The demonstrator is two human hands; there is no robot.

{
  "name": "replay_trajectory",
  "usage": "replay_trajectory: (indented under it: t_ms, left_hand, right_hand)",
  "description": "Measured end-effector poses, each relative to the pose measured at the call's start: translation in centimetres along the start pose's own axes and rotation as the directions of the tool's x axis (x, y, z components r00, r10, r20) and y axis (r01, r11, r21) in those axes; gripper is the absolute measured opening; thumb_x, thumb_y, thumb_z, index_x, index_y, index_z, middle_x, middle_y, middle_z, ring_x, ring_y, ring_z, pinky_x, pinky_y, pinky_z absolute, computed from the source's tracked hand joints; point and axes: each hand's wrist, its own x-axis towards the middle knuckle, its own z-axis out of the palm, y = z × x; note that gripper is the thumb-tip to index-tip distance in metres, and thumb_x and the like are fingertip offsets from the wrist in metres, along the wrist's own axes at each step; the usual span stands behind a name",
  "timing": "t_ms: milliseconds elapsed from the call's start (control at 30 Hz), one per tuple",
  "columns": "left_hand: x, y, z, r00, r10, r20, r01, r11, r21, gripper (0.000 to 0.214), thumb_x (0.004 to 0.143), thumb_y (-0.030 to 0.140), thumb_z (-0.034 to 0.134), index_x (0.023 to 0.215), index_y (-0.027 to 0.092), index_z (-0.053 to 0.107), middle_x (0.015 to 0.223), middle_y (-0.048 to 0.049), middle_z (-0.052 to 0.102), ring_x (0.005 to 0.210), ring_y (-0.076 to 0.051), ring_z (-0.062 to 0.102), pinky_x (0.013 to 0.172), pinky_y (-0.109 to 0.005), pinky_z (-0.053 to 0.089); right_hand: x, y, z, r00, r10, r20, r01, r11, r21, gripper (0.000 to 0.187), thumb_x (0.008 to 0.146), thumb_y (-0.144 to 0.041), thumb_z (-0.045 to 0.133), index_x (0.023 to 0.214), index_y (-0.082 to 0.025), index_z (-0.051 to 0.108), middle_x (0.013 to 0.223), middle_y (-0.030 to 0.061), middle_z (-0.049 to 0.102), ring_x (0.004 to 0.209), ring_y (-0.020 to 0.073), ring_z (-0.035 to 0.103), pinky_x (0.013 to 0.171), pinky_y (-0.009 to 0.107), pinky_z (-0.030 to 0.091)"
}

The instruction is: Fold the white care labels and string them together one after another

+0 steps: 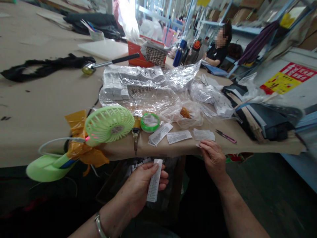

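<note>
1. Head view, and here's the left hand [141, 185], below the table's near edge, thumb on top and fingers curled beneath, clamped on a printed strip [155, 181]. The strip's long axis runs away from the body, far end leaning a touch to the right.

2. Over to the right hand [213, 158]: up at the table [170, 151] edge, fingertips drawn together right at the near left corner of the right pile [204, 135]. A pale scrap shows at those tips; whether they grip it, I can't tell from here.

3. Now the relation that counts! The right pile lies just beyond the right fingertips, its long axis mostly crosswise, so it sits at a clear angle to the held strip. From the left hand it's ahead and well off to the right; the right hand is plainly nearer.

4. Next along, the middle pile [179, 136] also lies crosswise, between the two hands, while the left pile [160, 134] slants, far end to the right, straight ahead of the left hand.

5. On the flanks: snips [226, 136] just right of the right pile, and a pointed tool [135, 137] left of the left pile, tip towards the near edge.
</note>
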Motion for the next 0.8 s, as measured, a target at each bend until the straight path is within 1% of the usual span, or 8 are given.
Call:
replay_trajectory:
  t_ms: [100,200,267,333,400,467,667,800]
  left_hand:
    - [-0.1,0.0,0.0,1.0,0.012,0.006,-0.012,1.0,-0.006,0.009,0.084,0.016,0.056,0.083,0.01,0.061,0.067,-0.007,0.067,0.056,-0.014,0.065,0.053,-0.024,0.053]
    - [-0.2,-0.2,-0.1,0.999,0.013,0.032,-0.013,1.0,-0.006,0.01,0.084,0.017,0.056,0.081,0.009,0.062,0.066,-0.0073,0.067,0.053,-0.013,0.063,0.053,-0.024,0.052]
    - [-0.2,-0.4,-0.1,0.999,0.015,0.052,-0.014,1.0,-0.025,0.012,0.084,0.018,0.056,0.081,0.009,0.063,0.066,-0.008,0.067,0.051,-0.013,0.061,0.052,-0.024,0.051]
    - [-0.1,-0.6,-0.2,0.995,0.039,0.089,-0.031,0.996,-0.085,0.012,0.082,0.019,0.059,0.08,0.009,0.065,0.066,-0.0072,0.066,0.051,-0.012,0.059,0.051,-0.023,0.049]
    - [-0.1,-0.8,-0.4,0.987,0.09,0.134,-0.069,0.986,-0.154,0.008,0.075,0.017,0.066,0.074,0.009,0.065,0.064,-0.0052,0.064,0.05,-0.01,0.057,0.048,-0.02,0.045]
    - [0.0,-1.1,-0.7,0.979,0.134,0.152,-0.102,0.974,-0.202,0.006,0.067,0.013,0.069,0.067,0.009,0.064,0.062,-0.0034,0.062,0.05,-0.009,0.055,0.046,-0.018,0.039]
    - [0.3,-1.3,-1.4,0.988,0.129,0.084,-0.102,0.956,-0.276,0.004,0.067,0.012,0.066,0.065,0.01,0.062,0.06,-0.0015,0.058,0.049,-0.007,0.051,0.044,-0.017,0.034]
    - [0.4,-1.4,-1.5,0.989,0.124,0.079,-0.095,0.947,-0.306,0.007,0.07,0.014,0.066,0.066,0.01,0.061,0.062,-0.0011,0.058,0.05,-0.006,0.051,0.044,-0.015,0.034]
  right_hand:
    - [-0.1,-0.5,-0.1,0.99,0.108,-0.09,-0.093,0.983,0.156,0.014,0.087,-0.019,0.057,0.096,-0.021,0.068,0.099,0.0069,0.069,0.099,0.0211,0.064,0.091,0.045,0.049]
    - [-0.4,-3.4,-0.1,0.97,0.163,-0.179,-0.103,0.946,0.306,0.016,0.084,-0.015,0.059,0.096,-0.022,0.068,0.1,0.0063,0.068,0.099,0.0224,0.064,0.091,0.047,0.05]
    - [-0.6,-6.6,0.3,0.986,0.087,-0.141,-0.021,0.911,0.412,0.022,0.083,-0.012,0.06,0.099,-0.025,0.067,0.102,0.0055,0.068,0.104,0.0246,0.063,0.09,0.05,0.05]
    - [-0.9,-10.2,0.9,0.996,-0.081,-0.024,0.082,0.84,0.537,0.026,0.082,-0.011,0.059,0.102,-0.027,0.067,0.1,0.0052,0.068,0.105,0.0253,0.062,0.087,0.049,0.053]
    - [-1.1,-13.1,1.7,0.975,-0.22,0.029,0.159,0.781,0.604,0.025,0.083,-0.01,0.058,0.099,-0.027,0.067,0.095,0.0043,0.069,0.102,0.0227,0.063,0.086,0.047,0.053]
    - [-1.2,-14.8,2.5,0.954,-0.298,0.044,0.213,0.769,0.603,0.022,0.083,-0.01,0.059,0.096,-0.025,0.068,0.089,0.0035,0.07,0.099,0.0204,0.063,0.087,0.045,0.052]
    - [-1.5,-15.0,3.6,0.919,-0.385,0.082,0.274,0.776,0.568,0.02,0.084,-0.01,0.058,0.094,-0.022,0.069,0.09,0.0036,0.07,0.099,0.0191,0.062,0.093,0.045,0.049]
    - [-1.5,-15.2,3.4,0.921,-0.376,0.106,0.261,0.795,0.547,0.02,0.084,-0.01,0.057,0.095,-0.022,0.068,0.09,0.0038,0.071,0.099,0.0188,0.062,0.094,0.044,0.047]
